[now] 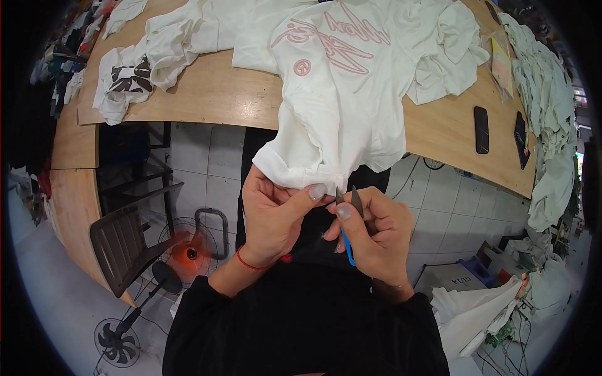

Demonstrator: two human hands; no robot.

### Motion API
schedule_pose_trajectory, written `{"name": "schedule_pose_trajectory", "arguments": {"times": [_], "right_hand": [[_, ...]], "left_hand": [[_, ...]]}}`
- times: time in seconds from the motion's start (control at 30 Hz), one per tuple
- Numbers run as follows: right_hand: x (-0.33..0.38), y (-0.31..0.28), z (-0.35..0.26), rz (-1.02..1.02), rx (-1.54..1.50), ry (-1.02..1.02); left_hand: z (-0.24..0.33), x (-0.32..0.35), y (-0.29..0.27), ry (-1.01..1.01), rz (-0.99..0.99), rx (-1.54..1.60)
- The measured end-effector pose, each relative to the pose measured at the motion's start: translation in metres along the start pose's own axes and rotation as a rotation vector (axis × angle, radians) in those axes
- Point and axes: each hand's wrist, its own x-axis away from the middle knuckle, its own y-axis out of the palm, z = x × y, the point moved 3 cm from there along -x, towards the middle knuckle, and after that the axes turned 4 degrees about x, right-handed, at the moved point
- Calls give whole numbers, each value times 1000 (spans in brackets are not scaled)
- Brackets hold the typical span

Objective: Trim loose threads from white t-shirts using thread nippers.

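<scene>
A white shirt (370,119) with pink lettering hangs over the near edge of the wooden table toward me. My left hand (276,210) pinches its hemmed edge between thumb and fingers and wears a red string bracelet (252,266) at the wrist. In my right hand (376,235) is a small pair of thread snips (349,245) with a blue handle. Their two dark blades point up, spread apart, close beside the hem. Whether a thread lies between the blades is too small to tell.
More white garments (182,37) lie on the wooden table (226,103). Toward its right end are a black phone (481,130) and another dark flat object (522,140). Pale clothes (542,119) are heaped beyond. A brown chair (119,250), fans (117,343) and a cardboard box (454,277) stand below.
</scene>
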Motion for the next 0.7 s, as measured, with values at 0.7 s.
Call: {"name": "schedule_pose_trajectory", "arguments": {"times": [0.7], "right_hand": [[-5,4,0,-12,45,-23]], "left_hand": [[3,2,1,87,45,-136]]}}
